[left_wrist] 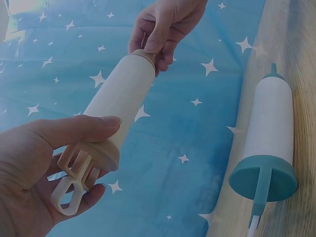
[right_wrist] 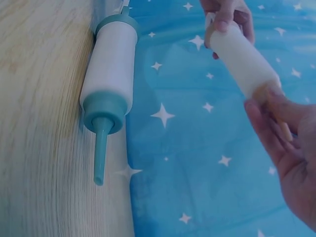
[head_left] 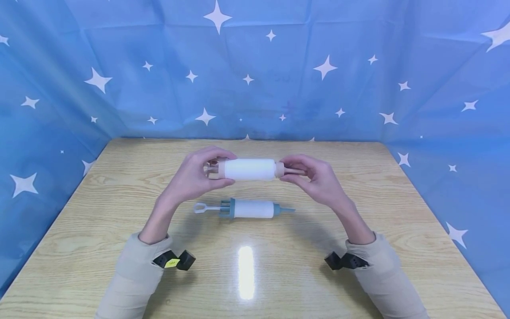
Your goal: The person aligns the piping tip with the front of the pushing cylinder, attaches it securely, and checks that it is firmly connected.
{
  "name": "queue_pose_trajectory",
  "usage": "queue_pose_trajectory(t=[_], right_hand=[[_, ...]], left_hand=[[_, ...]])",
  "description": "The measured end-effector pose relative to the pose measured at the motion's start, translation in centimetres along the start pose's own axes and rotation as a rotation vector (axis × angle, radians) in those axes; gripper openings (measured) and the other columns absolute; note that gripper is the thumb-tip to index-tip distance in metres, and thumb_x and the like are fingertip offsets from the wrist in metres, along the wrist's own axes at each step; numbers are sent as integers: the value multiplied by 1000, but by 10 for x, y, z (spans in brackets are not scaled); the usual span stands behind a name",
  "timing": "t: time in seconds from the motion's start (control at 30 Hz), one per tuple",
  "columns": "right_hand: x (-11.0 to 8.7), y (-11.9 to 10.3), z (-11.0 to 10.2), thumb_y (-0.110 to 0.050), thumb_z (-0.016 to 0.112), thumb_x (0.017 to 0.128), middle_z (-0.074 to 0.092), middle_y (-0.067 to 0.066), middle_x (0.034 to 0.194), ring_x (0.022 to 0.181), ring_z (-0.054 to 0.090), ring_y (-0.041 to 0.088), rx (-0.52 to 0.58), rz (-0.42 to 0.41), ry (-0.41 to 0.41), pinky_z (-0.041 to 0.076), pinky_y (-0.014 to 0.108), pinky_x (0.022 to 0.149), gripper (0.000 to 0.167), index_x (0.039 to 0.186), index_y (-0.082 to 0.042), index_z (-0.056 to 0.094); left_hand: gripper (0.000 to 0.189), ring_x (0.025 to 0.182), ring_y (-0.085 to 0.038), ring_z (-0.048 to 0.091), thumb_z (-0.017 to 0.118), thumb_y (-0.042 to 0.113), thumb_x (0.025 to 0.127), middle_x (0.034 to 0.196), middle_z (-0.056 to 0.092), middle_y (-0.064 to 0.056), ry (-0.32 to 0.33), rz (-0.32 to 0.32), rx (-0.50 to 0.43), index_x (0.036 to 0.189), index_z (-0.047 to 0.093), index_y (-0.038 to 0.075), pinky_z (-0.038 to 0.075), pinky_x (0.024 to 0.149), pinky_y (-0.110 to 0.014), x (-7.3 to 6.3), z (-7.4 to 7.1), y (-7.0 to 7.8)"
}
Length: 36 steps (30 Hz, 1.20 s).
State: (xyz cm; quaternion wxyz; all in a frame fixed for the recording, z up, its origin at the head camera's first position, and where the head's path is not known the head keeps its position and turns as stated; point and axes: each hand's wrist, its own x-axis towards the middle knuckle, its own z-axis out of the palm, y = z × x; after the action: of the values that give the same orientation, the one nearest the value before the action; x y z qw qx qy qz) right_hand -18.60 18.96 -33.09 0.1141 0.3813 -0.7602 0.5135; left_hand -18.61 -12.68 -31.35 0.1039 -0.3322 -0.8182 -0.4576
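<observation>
Both hands hold a white, syringe-like tube with beige ends (head_left: 250, 169) level above the table. Around its beige flange end, with a pale looped plunger handle (left_wrist: 67, 196) sticking out, my left hand (head_left: 199, 175) curls its thumb and fingers. At the opposite end, my right hand (head_left: 312, 177) pinches the beige collar (right_wrist: 266, 95), and the thin nozzle runs back between its fingers, partly hidden. Nearer me lies a similar white tube with teal ends (head_left: 253, 208), its looped plunger handle (head_left: 200, 208) to the left and its teal nozzle (head_left: 287, 209) to the right.
The wood-grain table (head_left: 119, 266) carries the teal-ended tube. A blue star-patterned cloth (head_left: 255, 88) hangs behind it and along both sides. Each sleeve bears a black wrist camera (head_left: 185, 260). A bright light reflection lies on the front of the tabletop.
</observation>
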Motion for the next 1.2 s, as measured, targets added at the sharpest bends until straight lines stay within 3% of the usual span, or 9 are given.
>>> queue_pose_trajectory(t=[0.23,0.63,0.77,0.93,1.2], right_hand=[[-1,0,-1,11,72,87,74,17,100,84,74,18,-39,64,-17,61,30,75,25,112,8,69],[-3,3,-1,6,63,96,74,8,82,62,69,16,-108,33,-29,59,28,58,12,100,3,73],[-3,4,1,7,66,93,75,10,88,67,70,14,-127,8,33,59,25,62,13,105,4,71],[-1,4,4,14,73,83,74,16,97,81,73,13,-127,-85,115,60,26,73,27,108,6,68],[1,3,1,23,78,71,71,20,108,99,70,12,-105,-134,59,59,29,83,49,116,9,64]], left_hand=[[47,98,-22,66,89,1,73,116,70,-9,-4,19,-2,116,71,4,59,82,-36,0,1,1],[45,99,-24,67,89,2,74,116,71,-10,-17,43,-15,116,72,4,60,81,-36,-1,2,3],[47,99,-24,67,89,2,74,117,71,-10,-18,37,-17,117,72,4,60,81,-35,-1,2,5],[48,99,-23,67,89,1,73,118,70,-9,-12,31,-12,117,71,5,59,82,-34,-1,2,5],[47,100,-27,67,88,2,75,119,70,-12,7,12,-9,118,71,4,60,83,-37,-1,1,4]])
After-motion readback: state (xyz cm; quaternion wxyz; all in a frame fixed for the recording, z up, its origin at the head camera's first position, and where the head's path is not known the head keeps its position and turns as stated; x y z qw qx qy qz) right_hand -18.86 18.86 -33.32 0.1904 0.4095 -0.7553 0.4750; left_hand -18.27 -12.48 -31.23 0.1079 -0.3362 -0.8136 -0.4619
